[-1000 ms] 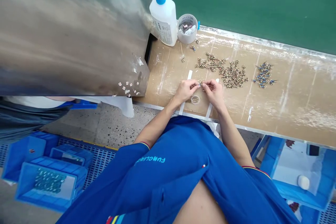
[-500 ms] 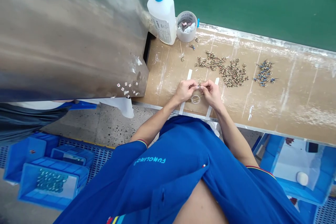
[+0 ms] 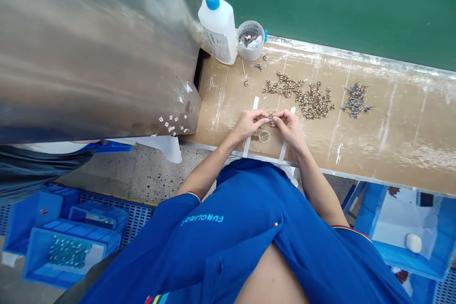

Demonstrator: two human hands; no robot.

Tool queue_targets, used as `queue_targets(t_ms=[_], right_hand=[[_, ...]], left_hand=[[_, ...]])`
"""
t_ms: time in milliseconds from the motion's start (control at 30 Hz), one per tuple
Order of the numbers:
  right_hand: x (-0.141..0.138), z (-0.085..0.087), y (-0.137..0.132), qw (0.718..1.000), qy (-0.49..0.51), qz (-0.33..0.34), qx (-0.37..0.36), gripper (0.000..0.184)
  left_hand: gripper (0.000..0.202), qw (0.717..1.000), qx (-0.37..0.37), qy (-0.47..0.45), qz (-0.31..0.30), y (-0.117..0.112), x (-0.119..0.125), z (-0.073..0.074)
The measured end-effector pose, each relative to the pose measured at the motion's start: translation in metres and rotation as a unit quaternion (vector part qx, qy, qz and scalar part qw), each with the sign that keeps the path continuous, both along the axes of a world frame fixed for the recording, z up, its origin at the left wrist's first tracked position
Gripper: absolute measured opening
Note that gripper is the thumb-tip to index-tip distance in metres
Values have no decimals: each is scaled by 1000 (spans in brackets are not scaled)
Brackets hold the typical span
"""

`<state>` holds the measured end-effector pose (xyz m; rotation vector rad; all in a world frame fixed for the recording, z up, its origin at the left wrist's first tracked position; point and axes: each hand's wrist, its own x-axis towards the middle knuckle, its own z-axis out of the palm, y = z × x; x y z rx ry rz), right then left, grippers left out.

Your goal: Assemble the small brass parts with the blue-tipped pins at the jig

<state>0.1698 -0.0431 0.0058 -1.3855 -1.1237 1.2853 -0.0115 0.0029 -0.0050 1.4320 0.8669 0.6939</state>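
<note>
My left hand [image 3: 248, 125] and my right hand [image 3: 288, 128] meet above the cardboard-covered bench, their fingertips pinching a tiny brass part [image 3: 271, 116]. Its exact shape is hidden by my fingers. Just below my hands lies a small clear ring [image 3: 264, 136]. Beyond them spreads a loose pile of brass hook-like fittings [image 3: 311, 99]. Further right lies a smaller group of blue-and-metal parts [image 3: 355, 100]. A white glue bottle with a blue nozzle [image 3: 218, 28] and a round plastic cup of scraps [image 3: 250, 40] stand at the far edge.
White tape strips [image 3: 255, 103] cross the bench near my hands. A large dull metal sheet [image 3: 89, 52] rises at the left, and a green surface [image 3: 331, 0] lies behind the bench. Blue plastic bins [image 3: 66, 252] sit on the floor below.
The view has shifted slightly, with the bench appearing a little lower and rotated. My hands remain together, pinching the tiny part, and the objects on the bench have not visibly moved.
</note>
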Motion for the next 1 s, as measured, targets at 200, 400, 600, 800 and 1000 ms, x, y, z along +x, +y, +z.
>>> queue_targets(t_ms=[200, 400, 600, 800, 1000], right_hand=[[0, 0, -1, 1000, 0, 7, -6, 35], [3, 6, 1, 999, -2, 50, -22, 34], [7, 5, 3, 996, 11, 80, -28, 37], [8, 4, 5, 994, 4, 105, -21, 36], [7, 2, 4, 994, -11, 105, -14, 40]], left_hand=[[32, 999, 8, 10, -45, 6, -6, 8], [40, 994, 88, 47, -43, 6, -6, 8], [50, 984, 160, 66, -29, 0, -6, 6], [54, 980, 186, 61, -27, -1, -7, 4], [52, 982, 182, 44, -25, -1, -7, 4]])
